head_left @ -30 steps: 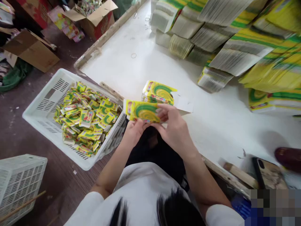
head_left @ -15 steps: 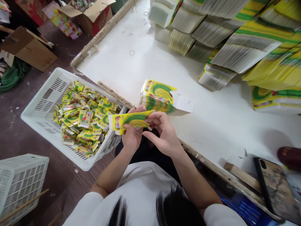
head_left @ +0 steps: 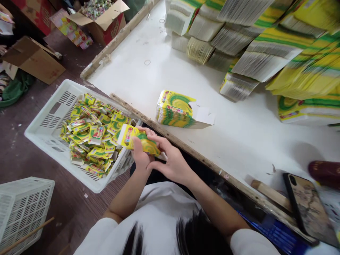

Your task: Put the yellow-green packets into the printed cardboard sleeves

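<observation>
A small yellow and green printed carton (head_left: 148, 145) is between my hands, just in front of the table edge. My left hand (head_left: 140, 156) grips it, thumb on its printed face and fingers behind. My right hand (head_left: 172, 159) has its fingers closed on the carton's right end, with the thumb below. The white flap at the carton's left end sticks out. A stack of flat cartons (head_left: 176, 111) lies on the white table beyond my hands. To my left, a white plastic basket (head_left: 44, 129) holds many small yellow cartons (head_left: 97, 134).
Bundles of flat cartons (head_left: 255, 56) are piled across the table's (head_left: 127, 71) far right. A phone (head_left: 308, 209), a wooden block (head_left: 271, 194) and a dark red object (head_left: 325, 173) lie at right. Cardboard boxes (head_left: 37, 58) and another white crate (head_left: 26, 209) stand on the floor.
Both hands have moved slightly left and down with the carton. The carton was flat and stretched out; now it looks more opened up, and my right fingers lie over it.
</observation>
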A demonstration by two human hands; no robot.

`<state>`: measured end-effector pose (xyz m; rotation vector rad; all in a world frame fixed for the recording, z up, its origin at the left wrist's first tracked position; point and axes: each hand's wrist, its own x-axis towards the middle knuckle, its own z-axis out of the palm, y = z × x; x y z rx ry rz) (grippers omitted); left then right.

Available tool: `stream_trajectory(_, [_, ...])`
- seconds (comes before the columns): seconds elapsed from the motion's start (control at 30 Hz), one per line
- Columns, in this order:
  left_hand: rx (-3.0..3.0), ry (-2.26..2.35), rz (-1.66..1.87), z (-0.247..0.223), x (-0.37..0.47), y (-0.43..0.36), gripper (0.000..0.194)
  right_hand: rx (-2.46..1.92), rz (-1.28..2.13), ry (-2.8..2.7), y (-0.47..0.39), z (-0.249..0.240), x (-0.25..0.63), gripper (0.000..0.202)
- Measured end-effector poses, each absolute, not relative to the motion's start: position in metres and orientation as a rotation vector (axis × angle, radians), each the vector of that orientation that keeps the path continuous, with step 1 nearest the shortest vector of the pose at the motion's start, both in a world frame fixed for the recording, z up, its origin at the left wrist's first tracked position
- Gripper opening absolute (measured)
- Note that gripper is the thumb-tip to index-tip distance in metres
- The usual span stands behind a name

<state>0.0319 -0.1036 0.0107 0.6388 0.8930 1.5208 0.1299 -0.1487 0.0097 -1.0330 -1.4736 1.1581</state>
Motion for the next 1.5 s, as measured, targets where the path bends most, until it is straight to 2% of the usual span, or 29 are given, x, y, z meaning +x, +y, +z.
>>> stream_trajectory(0.1, [0.791,0.882,1.403,0.007,0.028,-0.111,0.067,-1.072,1.271,-1.208,-0.142,0.005,0.140,0.044])
stream_trajectory(0.23, [0.896,0.940,1.508,0.004,0.021,-0.110,0.063,-1.115,1.096,-1.259,-0.144,0.013,0.142,0.023])
stream_trajectory(0.33, [0.876,0.956,1.684,0.002,0.018,-0.102,0.061,-1.035,1.088,-1.454,-0.148,0.017,0.132,0.030])
stream_trajectory(0.4, [0.888,0.987,1.754,0.000,0.017,-0.097,0.059,-1.013,1.167,-1.413,-0.148,0.016,0.126,0.028])
stream_trajectory(0.53, [0.906,1.155,1.711,-0.012,0.011,-0.099,0.042,-1.155,1.229,-1.153,-0.142,0.011,0.130,0.009])
stream_trajectory(0.7, [1.024,1.207,1.505,-0.021,-0.011,-0.106,0.028,-1.255,0.930,-1.329,-0.137,0.017,0.154,0.010])
stream_trajectory(0.77, [1.149,1.129,1.507,-0.011,-0.023,-0.105,0.043,-1.317,0.646,-1.451,-0.136,0.021,0.166,0.020])
stream_trajectory(0.87, [1.464,1.072,1.582,0.015,-0.039,-0.102,0.086,-1.388,0.256,-1.633,-0.138,0.023,0.177,0.033])
stream_trajectory(0.93, [1.765,1.109,1.376,0.031,-0.043,-0.103,0.105,-1.300,0.191,-1.807,-0.141,0.023,0.177,0.037])
stream_trajectory(1.0, [1.984,1.121,0.982,0.040,-0.041,-0.105,0.105,-1.171,0.222,-1.915,-0.146,0.024,0.172,0.043])
stream_trajectory(1.07, [2.029,1.148,0.761,0.039,-0.036,-0.109,0.089,-1.142,0.279,-1.846,-0.151,0.025,0.166,0.048])
stream_trajectory(1.13, [2.028,1.204,0.796,0.033,-0.030,-0.112,0.075,-1.190,0.372,-1.610,-0.153,0.026,0.162,0.066])
stream_trajectory(1.2, [2.081,1.187,0.891,0.026,-0.023,-0.116,0.075,-1.212,0.582,-1.410,-0.151,0.026,0.160,0.077])
stream_trajectory(1.3, [2.210,1.002,0.928,0.017,-0.012,-0.121,0.082,-1.124,1.176,-1.291,-0.145,0.022,0.157,0.059])
stream_trajectory(1.37, [2.250,0.910,0.969,0.015,-0.008,-0.122,0.078,-1.014,1.547,-1.194,-0.141,0.017,0.155,0.057])
stream_trajectory(1.43, [2.235,0.890,1.023,0.014,-0.008,-0.120,0.066,-0.925,1.655,-1.122,-0.139,0.011,0.153,0.067])
stream_trajectory(1.5, [2.187,0.922,1.000,0.013,-0.012,-0.117,0.054,-0.904,1.527,-1.156,-0.140,0.008,0.153,0.080])
